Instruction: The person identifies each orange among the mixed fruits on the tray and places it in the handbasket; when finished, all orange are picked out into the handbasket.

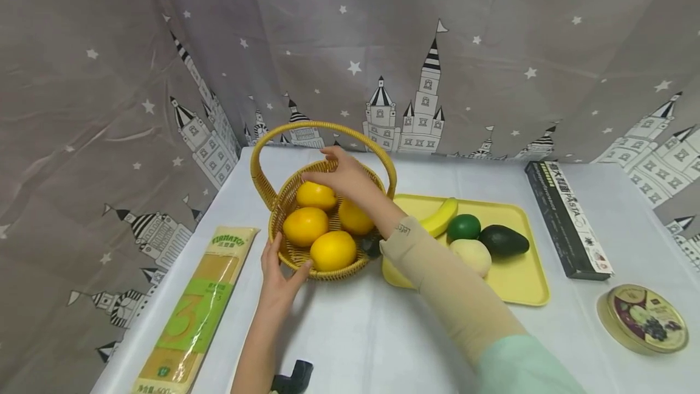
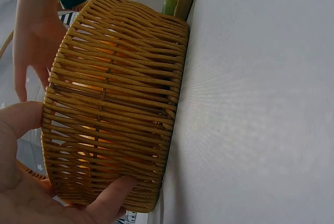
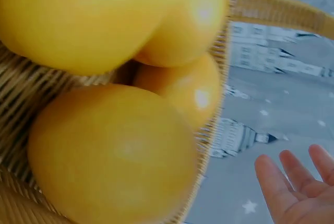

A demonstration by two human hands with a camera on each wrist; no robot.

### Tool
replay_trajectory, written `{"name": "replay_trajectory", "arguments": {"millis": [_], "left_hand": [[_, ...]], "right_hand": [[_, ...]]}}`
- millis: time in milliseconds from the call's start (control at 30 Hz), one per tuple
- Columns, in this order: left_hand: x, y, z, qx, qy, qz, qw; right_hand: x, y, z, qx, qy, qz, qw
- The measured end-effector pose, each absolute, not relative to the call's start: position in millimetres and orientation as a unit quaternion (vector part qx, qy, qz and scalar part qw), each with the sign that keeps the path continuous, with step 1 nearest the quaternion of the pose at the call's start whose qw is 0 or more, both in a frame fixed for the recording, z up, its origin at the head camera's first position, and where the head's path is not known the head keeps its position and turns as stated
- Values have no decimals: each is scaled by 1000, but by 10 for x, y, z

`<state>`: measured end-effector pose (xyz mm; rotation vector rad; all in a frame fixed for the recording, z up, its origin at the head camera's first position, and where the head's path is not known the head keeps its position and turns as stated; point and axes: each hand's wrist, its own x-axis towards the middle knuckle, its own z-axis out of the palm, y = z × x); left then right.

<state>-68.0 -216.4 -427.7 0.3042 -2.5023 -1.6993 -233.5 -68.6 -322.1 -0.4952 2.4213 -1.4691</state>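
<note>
A wicker basket with a tall arched handle holds several round orange-yellow fruits. My left hand grips the basket's near left side, the thumb spread from the other fingers; in the left wrist view its fingers lie against the woven wall. Over the far part of the basket, under the handle, is my right hand, fingers extended and nothing held. It is nearest the rear fruit, which it partly overlaps. In the right wrist view the fingertips appear apart from the fruits.
Right of the basket, a yellow tray bears a banana, a green fruit, an avocado and a pale round item. Farther right are a black pasta box and round tin. A spaghetti packet lies left.
</note>
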Motion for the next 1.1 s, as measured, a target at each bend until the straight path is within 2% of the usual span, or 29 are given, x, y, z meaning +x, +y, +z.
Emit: {"name": "replay_trajectory", "arguments": {"millis": [267, 533, 733, 1100], "left_hand": [[-698, -2199, -4292, 108, -821, -558, 47], [-695, -2250, -4289, 115, -822, -556, 40], [-681, -2297, -4254, 121, -822, -555, 34], [-690, -2373, -4175, 127, -810, -572, 37]], "right_hand": [[-2177, -448, -3119, -185, 822, -533, 85], [-1784, -55, -3033, -245, 743, -622, 46], [-1540, 350, -2947, -272, 735, -621, -6], [-1286, 1194, -3049, -211, 771, -591, -112]]}}
